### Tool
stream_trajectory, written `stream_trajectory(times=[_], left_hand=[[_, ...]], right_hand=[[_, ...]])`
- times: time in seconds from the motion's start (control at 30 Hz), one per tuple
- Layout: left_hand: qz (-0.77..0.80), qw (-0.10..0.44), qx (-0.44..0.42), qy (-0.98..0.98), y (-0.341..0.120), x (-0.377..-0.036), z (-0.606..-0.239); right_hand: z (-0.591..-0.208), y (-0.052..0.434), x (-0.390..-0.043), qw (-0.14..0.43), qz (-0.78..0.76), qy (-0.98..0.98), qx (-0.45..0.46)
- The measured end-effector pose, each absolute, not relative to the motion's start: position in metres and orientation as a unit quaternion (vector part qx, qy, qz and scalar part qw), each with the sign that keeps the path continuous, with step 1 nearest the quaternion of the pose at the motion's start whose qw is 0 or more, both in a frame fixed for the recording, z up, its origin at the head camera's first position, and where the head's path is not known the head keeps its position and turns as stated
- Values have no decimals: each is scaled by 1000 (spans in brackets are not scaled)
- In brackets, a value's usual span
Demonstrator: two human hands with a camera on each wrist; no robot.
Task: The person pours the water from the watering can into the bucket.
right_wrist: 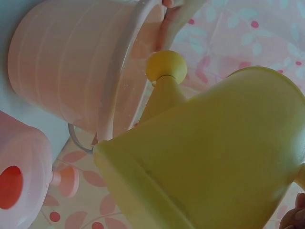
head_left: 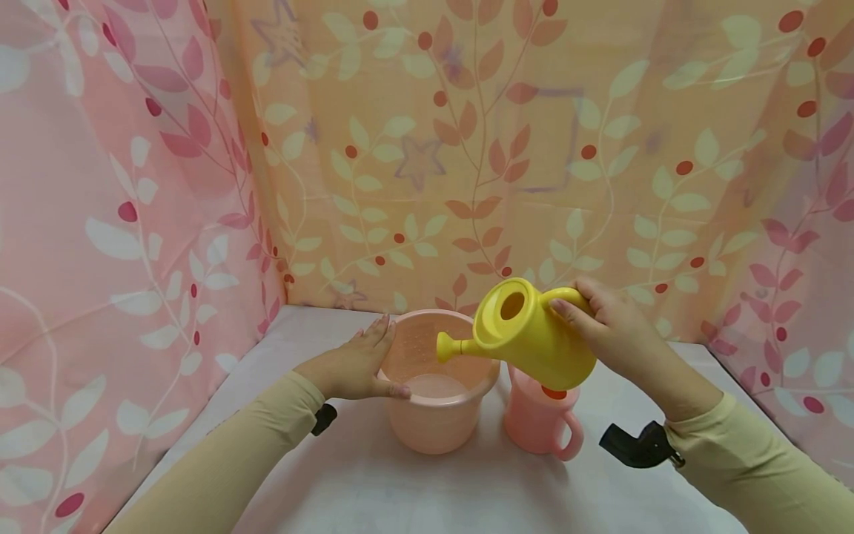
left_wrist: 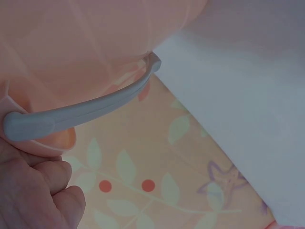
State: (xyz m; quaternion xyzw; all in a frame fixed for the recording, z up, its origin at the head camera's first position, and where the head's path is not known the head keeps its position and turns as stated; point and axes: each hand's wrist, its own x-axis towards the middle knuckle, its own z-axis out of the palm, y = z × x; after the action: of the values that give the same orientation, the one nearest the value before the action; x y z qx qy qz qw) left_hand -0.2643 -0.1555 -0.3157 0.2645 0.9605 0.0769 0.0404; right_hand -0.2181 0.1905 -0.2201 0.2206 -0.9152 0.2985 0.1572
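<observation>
A yellow watering can [head_left: 527, 334] is held up and tilted by my right hand [head_left: 617, 334], its fingers curled round the handle. The round spout head [head_left: 445, 347] points left, over the inside of a pink bucket [head_left: 434, 426]. My left hand [head_left: 356, 363] rests on the bucket's left rim, fingers fairly straight and thumb on the front edge. In the left wrist view a grey bail handle [left_wrist: 86, 114] hangs at the bucket's side. Partly hidden below the yellow can stands a pink watering can [head_left: 534, 423], its handle to the right and an orange-red opening on top.
Bucket and pink can stand close together on a white-covered table [head_left: 333, 475]. A patterned orange cloth [head_left: 414, 222] closes off the back, and pink patterned cloths [head_left: 167, 252] hang at the left and right sides. Each wrist wears a small black camera mount [head_left: 637, 445].
</observation>
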Motion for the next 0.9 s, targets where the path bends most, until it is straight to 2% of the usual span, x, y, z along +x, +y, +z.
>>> stream_trajectory(times=[0.9], left_hand=[[67, 40, 261, 962, -155, -265, -317]], right_hand=[[-220, 190, -217, 157, 295, -917, 219]])
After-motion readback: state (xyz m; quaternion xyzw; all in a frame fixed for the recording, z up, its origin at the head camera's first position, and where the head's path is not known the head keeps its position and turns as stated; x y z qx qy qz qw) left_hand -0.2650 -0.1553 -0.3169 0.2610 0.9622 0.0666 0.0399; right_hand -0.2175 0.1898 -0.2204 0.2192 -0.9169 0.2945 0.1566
